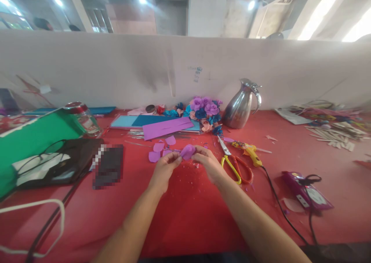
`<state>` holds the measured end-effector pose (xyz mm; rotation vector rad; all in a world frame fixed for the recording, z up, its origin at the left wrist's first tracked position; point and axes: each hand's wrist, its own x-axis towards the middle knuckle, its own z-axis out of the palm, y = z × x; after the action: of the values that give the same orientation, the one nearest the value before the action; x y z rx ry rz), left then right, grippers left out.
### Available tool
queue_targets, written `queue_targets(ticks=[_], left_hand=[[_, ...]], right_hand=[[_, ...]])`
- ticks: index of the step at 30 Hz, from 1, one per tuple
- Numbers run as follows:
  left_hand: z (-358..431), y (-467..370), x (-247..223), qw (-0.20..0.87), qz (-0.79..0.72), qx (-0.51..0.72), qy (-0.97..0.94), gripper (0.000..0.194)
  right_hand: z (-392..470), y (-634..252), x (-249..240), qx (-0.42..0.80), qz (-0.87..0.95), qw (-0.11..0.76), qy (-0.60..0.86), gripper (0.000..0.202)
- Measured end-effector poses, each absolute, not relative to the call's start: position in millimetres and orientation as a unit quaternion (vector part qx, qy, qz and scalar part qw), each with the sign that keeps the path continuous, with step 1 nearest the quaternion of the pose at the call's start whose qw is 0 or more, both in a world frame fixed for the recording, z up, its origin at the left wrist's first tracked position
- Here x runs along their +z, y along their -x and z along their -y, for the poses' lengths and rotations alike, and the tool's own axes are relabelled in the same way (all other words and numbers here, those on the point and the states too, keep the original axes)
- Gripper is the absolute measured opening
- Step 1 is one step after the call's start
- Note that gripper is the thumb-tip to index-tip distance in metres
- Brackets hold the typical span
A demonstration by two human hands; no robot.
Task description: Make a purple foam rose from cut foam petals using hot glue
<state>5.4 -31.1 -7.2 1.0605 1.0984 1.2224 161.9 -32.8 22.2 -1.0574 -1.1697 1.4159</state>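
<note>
A small purple paper petal [188,152] is held up between my two hands above the red table. My left hand [169,164] pinches its left edge, and my right hand [205,159] grips it from the right. Several cut purple petals [154,157] lie just beyond my left hand. Behind them a purple paper strip [168,128] rests across blue sheets [124,121]. A bunch of purple, blue and pink paper flowers [205,110] stands farther back. Scissors [232,160] with yellow and red handles lie open to the right of my right hand.
Right of the scissors are a yellow glue gun [253,154] with a black cord and a purple box [308,191]. A metal jug [239,106] stands at the back. To the left are a glass jar [87,120], eyeglasses [40,162], a dark blurred object [108,166] and a white cable [62,216].
</note>
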Motion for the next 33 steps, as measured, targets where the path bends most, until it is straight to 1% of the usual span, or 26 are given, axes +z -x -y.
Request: queue_targets(ticks=[8,22,25,28,30,33], left_hand=[[33.4,-8.6,-4.4,0.558,-0.460,0.517,-0.457,0.022],[35.3,-10.7,-2.3,0.571,-0.449,0.512,-0.458,0.018],[34.8,-11.2,-1.8,0.598,-0.428,0.528,-0.425,0.019],[32.6,-10.6,-2.3,0.641,-0.415,0.542,-0.351,0.023],[30.9,-9.6,-2.8,0.669,-0.413,0.531,-0.315,0.025],[29.7,-7.9,-3.1,0.701,-0.403,0.500,-0.310,0.024]], right_hand=[[32.5,-154.6,15.5,0.558,0.473,0.524,0.436,0.024],[30.9,-155.1,13.0,0.561,0.456,0.544,0.426,0.017],[31.0,-155.4,13.8,0.567,0.454,0.545,0.418,0.015],[31.4,-155.2,14.6,0.581,0.450,0.545,0.405,0.014],[31.9,-155.1,14.9,0.588,0.454,0.540,0.396,0.012],[32.2,-155.8,14.8,0.587,0.465,0.530,0.399,0.011]])
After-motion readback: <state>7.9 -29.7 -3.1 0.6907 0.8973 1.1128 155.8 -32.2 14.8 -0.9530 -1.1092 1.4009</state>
